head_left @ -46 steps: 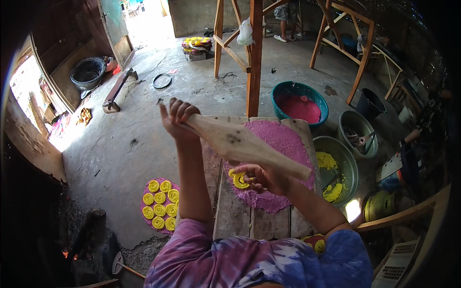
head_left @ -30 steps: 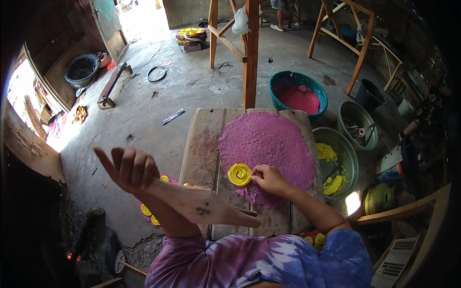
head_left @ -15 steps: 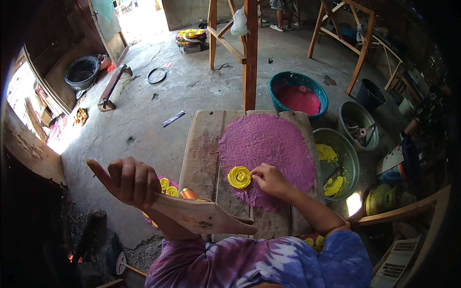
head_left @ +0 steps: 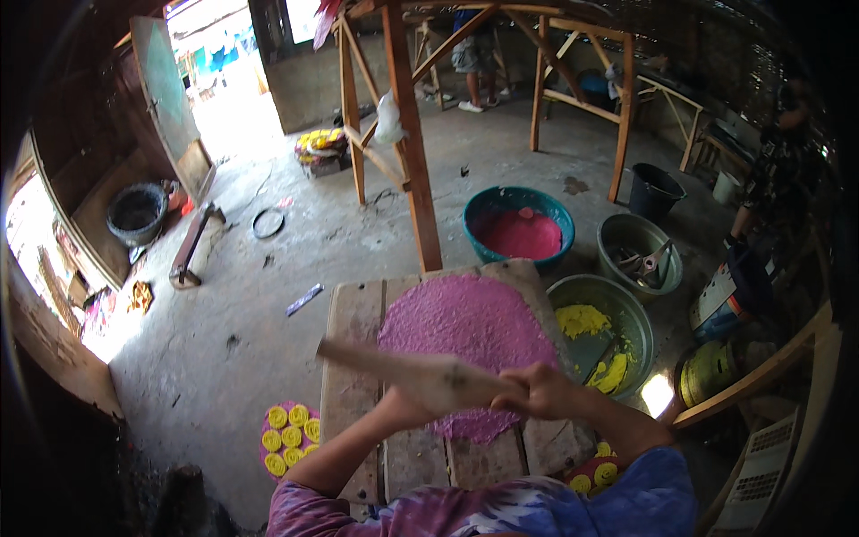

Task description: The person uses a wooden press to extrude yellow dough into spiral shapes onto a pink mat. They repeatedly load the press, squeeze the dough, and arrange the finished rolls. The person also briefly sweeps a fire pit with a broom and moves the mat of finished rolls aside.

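Plank table (head_left: 358,322) (weathered) carries pink powder (head_left: 465,331).

Three basins (head_left: 519,231); one bucket (head_left: 653,190); one wooden paddle (head_left: 407,370)

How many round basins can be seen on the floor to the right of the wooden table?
3: a teal basin holding pink paste, a green basin holding yellow paste, and a grey basin holding tools.

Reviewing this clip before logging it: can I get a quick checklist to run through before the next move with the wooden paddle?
1. Wooden paddle held over the plank table: ok.
2. Right hand grip on paddle: ok.
3. Left hand grip: cannot tell, behind paddle.
4. Pink powder layer spread on table: ok.
5. Yellow piece under hands: cannot tell, hidden.
6. Yellow discs on floor apart from the paddle: ok.
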Demonstrator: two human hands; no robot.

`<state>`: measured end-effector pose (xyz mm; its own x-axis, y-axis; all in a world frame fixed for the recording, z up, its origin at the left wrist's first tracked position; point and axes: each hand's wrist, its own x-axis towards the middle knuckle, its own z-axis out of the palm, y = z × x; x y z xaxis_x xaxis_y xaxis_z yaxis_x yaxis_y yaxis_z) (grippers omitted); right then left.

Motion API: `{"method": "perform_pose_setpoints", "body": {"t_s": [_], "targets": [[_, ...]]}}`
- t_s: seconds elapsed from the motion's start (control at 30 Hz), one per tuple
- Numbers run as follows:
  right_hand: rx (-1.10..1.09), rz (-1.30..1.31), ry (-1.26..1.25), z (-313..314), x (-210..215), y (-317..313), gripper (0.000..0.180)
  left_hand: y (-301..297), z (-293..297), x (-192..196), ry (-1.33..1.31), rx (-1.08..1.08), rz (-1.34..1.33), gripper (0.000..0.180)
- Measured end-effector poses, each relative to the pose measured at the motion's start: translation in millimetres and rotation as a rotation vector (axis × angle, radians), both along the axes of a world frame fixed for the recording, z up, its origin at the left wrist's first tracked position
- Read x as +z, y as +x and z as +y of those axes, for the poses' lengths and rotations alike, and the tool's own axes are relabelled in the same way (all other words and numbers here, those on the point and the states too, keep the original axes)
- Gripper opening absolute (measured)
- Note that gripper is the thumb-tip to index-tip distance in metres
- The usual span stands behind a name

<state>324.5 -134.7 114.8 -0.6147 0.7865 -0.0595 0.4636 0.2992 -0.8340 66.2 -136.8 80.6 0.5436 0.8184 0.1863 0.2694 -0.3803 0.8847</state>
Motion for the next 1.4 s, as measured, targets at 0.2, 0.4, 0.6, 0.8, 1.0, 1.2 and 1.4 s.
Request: {"method": "perform_pose_setpoints", "body": {"t_s": [0.2,0.4,0.6,0.8,1.0,1.2,1.4], "targets": [[0.112,0.17,0.176,52.2,-24.6,29.0,0.06,37.4,8.9,-4.9,-0.183,-0.214,0.05,0.046],[0.076,0.444,0.248,102.1,-50.2,11.3,0.057,66.0,31.1,-38.6,-0.497,-0.381,-0.19,0.038],[0.638,0.465,1.155,35.0,78.3,-56.0,0.048,30.0,63.1,16.8,-1.108,-0.378,-0.218,0.016],[0.354,0.446,0.896,54.3,76.7,-42.7,0.028,31.5,83.9,25.2,0.283,-0.529,0.117,0.027],[-0.404,0.885,0.279,106.4,82.2,32.2,0.022,-18.8,67.0,42.1,0.365,0.12,0.495,0.028],[-0.849,1.779,0.326,153.1,17.7,104.5,0.017,27.0,73.6,9.2,-0.262,0.091,-0.861,0.044],[-0.785,1.457,-0.417,114.8,-51.0,24.8,0.029,39.4,113.1,43.9,0.241,0.146,-1.249,0.023]]}}
